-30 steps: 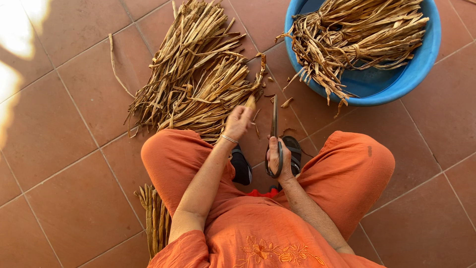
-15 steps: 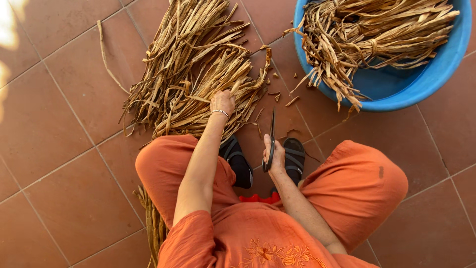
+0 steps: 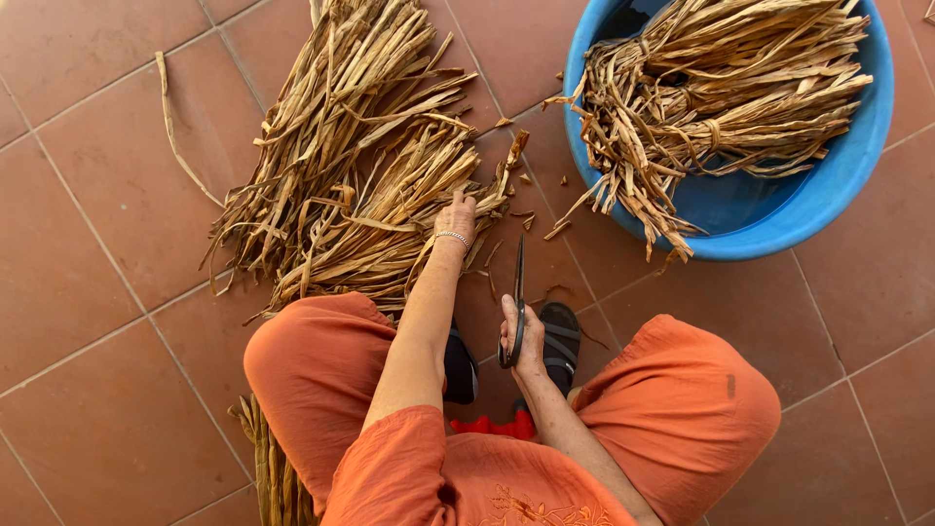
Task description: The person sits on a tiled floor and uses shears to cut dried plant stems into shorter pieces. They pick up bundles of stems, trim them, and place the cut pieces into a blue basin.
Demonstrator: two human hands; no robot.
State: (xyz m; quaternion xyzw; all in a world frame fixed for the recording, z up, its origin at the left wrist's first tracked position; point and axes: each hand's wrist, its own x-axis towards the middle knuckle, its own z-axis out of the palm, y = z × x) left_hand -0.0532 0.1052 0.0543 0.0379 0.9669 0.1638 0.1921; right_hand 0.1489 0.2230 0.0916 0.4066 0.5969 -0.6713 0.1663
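Note:
My left hand [image 3: 456, 212], with a bracelet at the wrist, reaches forward onto the near edge of a big pile of dried tan leaf strips [image 3: 360, 166] spread on the tiled floor. Its fingers rest among the strips; I cannot tell whether they grip any. My right hand [image 3: 523, 336] stays close to my knees and holds dark scissors [image 3: 517, 292], blades shut and pointing away from me. Orange trousers and dark sandals [image 3: 561, 343] show below.
A blue plastic basin [image 3: 828, 195] at the upper right holds tied bundles of the same dried strips [image 3: 721, 88], some hanging over its rim. Small cut scraps [image 3: 531, 209] lie between pile and basin. Another bundle [image 3: 268, 468] lies under my left leg.
My left hand has moved left and forward from beside the scissors onto the pile. The right hand with the scissors has stayed near my knees. The view has shifted slightly.

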